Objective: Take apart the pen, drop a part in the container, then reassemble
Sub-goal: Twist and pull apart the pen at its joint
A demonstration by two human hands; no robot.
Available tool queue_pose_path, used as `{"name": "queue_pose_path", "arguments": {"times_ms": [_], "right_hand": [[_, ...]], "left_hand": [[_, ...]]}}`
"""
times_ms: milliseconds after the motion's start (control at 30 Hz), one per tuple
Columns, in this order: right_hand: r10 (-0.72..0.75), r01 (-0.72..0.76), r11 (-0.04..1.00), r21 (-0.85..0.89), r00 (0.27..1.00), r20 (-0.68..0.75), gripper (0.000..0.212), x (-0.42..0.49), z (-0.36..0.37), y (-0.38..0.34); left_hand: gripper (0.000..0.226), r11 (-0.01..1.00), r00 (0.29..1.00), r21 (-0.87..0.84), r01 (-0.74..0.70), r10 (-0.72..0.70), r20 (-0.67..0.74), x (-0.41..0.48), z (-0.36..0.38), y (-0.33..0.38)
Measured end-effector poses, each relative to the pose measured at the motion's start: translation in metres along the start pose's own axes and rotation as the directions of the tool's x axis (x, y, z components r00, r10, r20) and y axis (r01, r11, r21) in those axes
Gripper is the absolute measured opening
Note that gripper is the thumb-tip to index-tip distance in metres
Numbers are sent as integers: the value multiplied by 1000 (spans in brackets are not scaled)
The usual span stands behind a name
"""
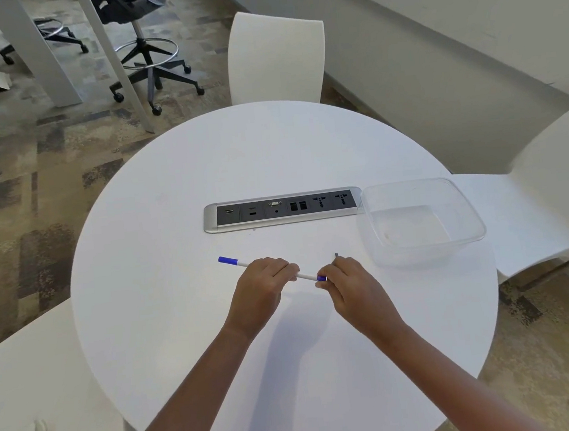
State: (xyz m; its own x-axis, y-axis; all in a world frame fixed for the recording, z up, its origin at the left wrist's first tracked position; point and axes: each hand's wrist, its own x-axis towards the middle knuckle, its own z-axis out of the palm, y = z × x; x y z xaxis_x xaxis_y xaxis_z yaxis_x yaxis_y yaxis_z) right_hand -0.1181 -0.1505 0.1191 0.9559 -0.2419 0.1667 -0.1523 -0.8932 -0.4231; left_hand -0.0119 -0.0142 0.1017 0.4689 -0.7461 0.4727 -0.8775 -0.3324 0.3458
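I am looking down on a round white tabletop [189,326], bare over most of its area, in an office with patchy brown and grey carpet. White moulded chairs stand around it: one at the far edge [276,58], one at the right [554,171], and a seat at the near left [33,385] with something pale and crumpled lying on it. Further back on the left are pale desk legs and a black swivel chair [143,38] on castors.

A silver-framed socket panel [282,209] is set into the middle of the tabletop. Just beside its right end sits a clear plastic container [421,220]; I cannot tell whether anything lies in it.

Nearer to me, the left hand [265,282] is wrapped around the middle of a white pen [242,263], whose blue cap pokes out to the left. The right hand [347,285] pinches the blue piece at the pen's right end. A small grey bit [337,255] shows just above the right hand's knuckles; I cannot tell what it is. The pen is held low over the tabletop, left of the container and apart from it, with nothing between them.
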Motion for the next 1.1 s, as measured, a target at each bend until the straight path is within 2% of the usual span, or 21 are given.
{"name": "queue_pose_path", "arguments": {"times_ms": [67,133,233,300,367,467,500,533,600,700,767,867,967,1100], "right_hand": [[-71,68,996,-58,996,-48,6,1,0,1],[-54,54,999,-3,998,-22,4,3,-2,0],[93,-107,977,182,992,88,18,6,-4,-1],[223,-282,905,319,952,209,29,9,-7,-2],[321,-453,757,471,886,335,40,13,-10,-2],[377,-666,386,638,745,550,41,18,-11,-2],[377,-700,314,642,712,593,40,18,-12,-3],[376,-704,323,633,709,597,41,17,-12,-4],[380,-622,510,594,782,494,43,15,-11,-5],[304,-381,809,448,923,237,16,7,-10,-7],[200,-236,927,291,968,150,8,2,-8,-4],[66,-69,993,92,997,35,8,-2,-6,-5],[-62,58,996,-72,996,-63,11,-1,-6,-3],[-111,105,992,-72,989,-96,9,1,-4,-1]], "left_hand": [[24,1000,1000,-4,3,-3,-5,-1,0,2],[25,1000,1000,-5,8,-8,-13,-1,0,3],[27,1000,1000,-1,5,-5,-20,-2,-2,3],[27,1000,1000,5,-2,2,-24,-1,-3,3],[27,1000,1000,8,-3,3,-25,-1,-3,2],[27,1000,1000,13,-12,13,-26,0,-4,3],[27,1000,1000,17,-16,17,-24,0,-4,3],[27,1000,1000,19,-19,19,-22,0,-4,3],[27,1000,1000,22,-13,14,-22,0,-4,2],[26,1000,1000,23,0,0,-24,0,-5,1],[25,1000,1000,28,-5,5,-21,-1,-6,0],[25,1000,1000,28,-15,15,-20,0,-6,1],[25,1000,1000,23,-16,17,-21,-2,-5,2],[25,1000,999,19,-4,4,-33,-4,-5,3]]}}
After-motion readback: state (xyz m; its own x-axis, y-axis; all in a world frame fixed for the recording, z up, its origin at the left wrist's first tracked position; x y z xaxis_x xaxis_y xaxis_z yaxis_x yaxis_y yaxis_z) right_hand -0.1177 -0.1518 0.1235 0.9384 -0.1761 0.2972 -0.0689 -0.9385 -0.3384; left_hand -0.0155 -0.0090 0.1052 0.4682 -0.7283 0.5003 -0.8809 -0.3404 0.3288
